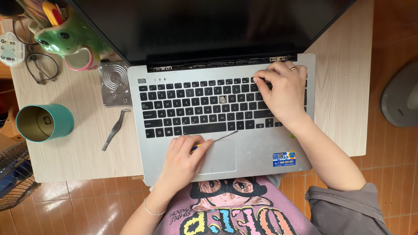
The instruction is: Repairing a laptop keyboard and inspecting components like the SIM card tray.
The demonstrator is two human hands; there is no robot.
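Note:
A silver laptop with a black keyboard and dark screen lies open on a light wooden table. One key is gone near the keyboard's middle. My left hand rests on the palm rest beside the touchpad and grips a small screwdriver with a blue and yellow handle, its thin shaft pointing toward the bottom key row. My right hand, with a ring on one finger, presses its fingertips on the keys at the keyboard's upper right.
Metal tweezers lie left of the laptop. Behind them sits a bare hard drive. A teal tin, a green frog-shaped mug with pens and glasses stand at the table's left. Orange floor tiles surround the table.

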